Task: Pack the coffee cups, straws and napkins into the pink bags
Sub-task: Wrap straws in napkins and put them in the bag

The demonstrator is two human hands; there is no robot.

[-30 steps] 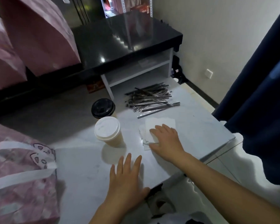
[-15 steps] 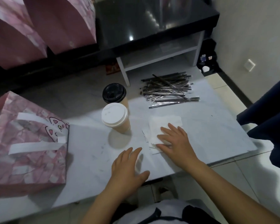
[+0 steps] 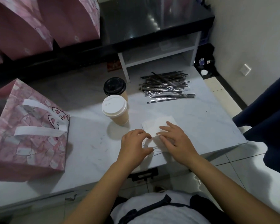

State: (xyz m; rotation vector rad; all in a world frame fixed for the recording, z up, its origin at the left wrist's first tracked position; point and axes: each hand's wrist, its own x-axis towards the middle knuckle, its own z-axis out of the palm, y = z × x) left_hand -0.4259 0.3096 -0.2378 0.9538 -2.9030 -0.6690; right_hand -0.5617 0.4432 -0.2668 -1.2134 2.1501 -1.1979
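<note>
A small stack of white napkins (image 3: 158, 124) lies near the front of the white table (image 3: 205, 125). My right hand (image 3: 174, 140) rests flat on the stack with its fingers spread. My left hand (image 3: 134, 146) curls at the stack's left edge, with fingertips and thumb pinching the napkins. Just left of the napkins stands a tan coffee cup with a white lid (image 3: 114, 107); behind it is a second cup with a black lid (image 3: 114, 86). A heap of wrapped dark straws (image 3: 166, 88) lies at the far right. A pink bag with white handles (image 3: 27, 131) sits at the left.
More pink bags (image 3: 44, 25) stand at the back left beside a glossy black table (image 3: 152, 18). Under that table is a white shelf (image 3: 158, 53). A dark blue curtain (image 3: 265, 126) hangs at the right, past the table's edge.
My left hand has moved from lying flat on the table to the napkins' left edge, and its fingers have curled. The view has tilted down and left, which brings more of the near pink bag into sight.
</note>
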